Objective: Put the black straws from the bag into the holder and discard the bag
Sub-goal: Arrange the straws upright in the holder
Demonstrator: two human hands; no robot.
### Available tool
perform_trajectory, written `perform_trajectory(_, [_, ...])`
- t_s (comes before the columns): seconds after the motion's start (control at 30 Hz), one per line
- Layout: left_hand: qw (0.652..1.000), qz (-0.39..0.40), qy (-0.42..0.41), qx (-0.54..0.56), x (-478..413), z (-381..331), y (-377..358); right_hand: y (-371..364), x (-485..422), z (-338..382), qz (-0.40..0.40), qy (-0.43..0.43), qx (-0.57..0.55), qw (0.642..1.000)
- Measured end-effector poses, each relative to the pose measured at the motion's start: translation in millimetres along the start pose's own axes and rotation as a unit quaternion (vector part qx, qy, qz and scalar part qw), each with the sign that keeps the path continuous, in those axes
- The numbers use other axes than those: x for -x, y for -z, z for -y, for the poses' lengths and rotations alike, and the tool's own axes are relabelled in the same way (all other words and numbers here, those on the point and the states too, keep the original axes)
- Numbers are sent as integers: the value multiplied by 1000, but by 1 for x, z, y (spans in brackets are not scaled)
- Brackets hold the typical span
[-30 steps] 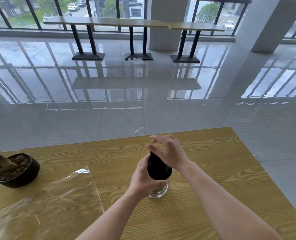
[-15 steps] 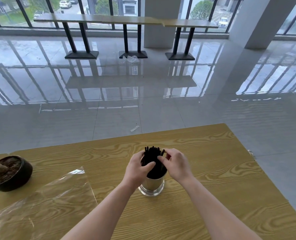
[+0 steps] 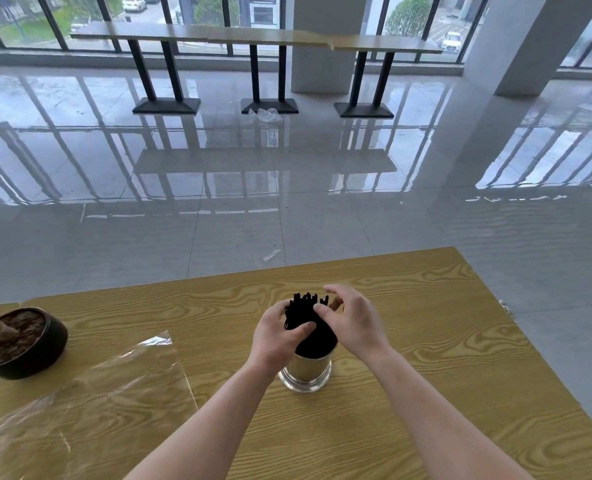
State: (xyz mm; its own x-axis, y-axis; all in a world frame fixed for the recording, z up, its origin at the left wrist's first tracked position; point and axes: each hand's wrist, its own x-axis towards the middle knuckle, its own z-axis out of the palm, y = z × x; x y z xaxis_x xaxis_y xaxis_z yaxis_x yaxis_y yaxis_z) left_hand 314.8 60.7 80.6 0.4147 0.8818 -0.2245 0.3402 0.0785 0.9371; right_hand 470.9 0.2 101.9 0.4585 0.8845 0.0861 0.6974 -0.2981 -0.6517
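Observation:
A bundle of black straws (image 3: 307,322) stands upright in a shiny metal holder (image 3: 305,374) on the wooden table (image 3: 426,341). My left hand (image 3: 276,337) wraps the bundle from the left, thumb across its front. On the right of the bundle is my right hand (image 3: 353,322), its thumb touching the straws and its fingers spread above them. The straw tips stick up unevenly between both hands. The clear plastic bag (image 3: 90,403) lies flat and empty on the table at the left, away from both hands.
A dark round pot (image 3: 28,355) with soil and a cut stem sits at the table's left edge. The table's far edge and right edge drop to a glossy tiled floor. High tables stand by the windows far behind.
The straws sank into the holder and their tips came into view. My right hand came off the top of the bundle to its right side and its fingers have opened slightly.

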Motion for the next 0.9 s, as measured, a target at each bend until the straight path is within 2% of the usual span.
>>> perform_trajectory(0.23, [1000, -17, 4, -2, -2, 0, -1, -2, -18, 7, 71, -8, 9, 997])
perform_trajectory(0.43, [1000, -19, 0, 4, -3, -1, -1, -4, -19, 7, 51, 17, 6, 999])
perform_trajectory(0.53, [1000, -20, 1, 1, -3, -2, -2, 0, -19, 10, -6, 35, -22, 999])
perform_trajectory(0.6, [1000, -18, 5, 4, -2, -3, -1, 12, -20, 17, -66, 54, -80, 993])
perform_trajectory(0.77, [999, -34, -2, -12, 1, -4, 4, 66, -14, 43, -202, 41, -289, 935])
perform_trajectory(0.83, [995, -93, -40, -20, 8, -8, 6, 82, -7, 48, -251, 36, -340, 906])
perform_trajectory(0.9, [975, -191, -98, -47, 16, -12, 6, 87, 2, 46, -262, 19, -382, 886])
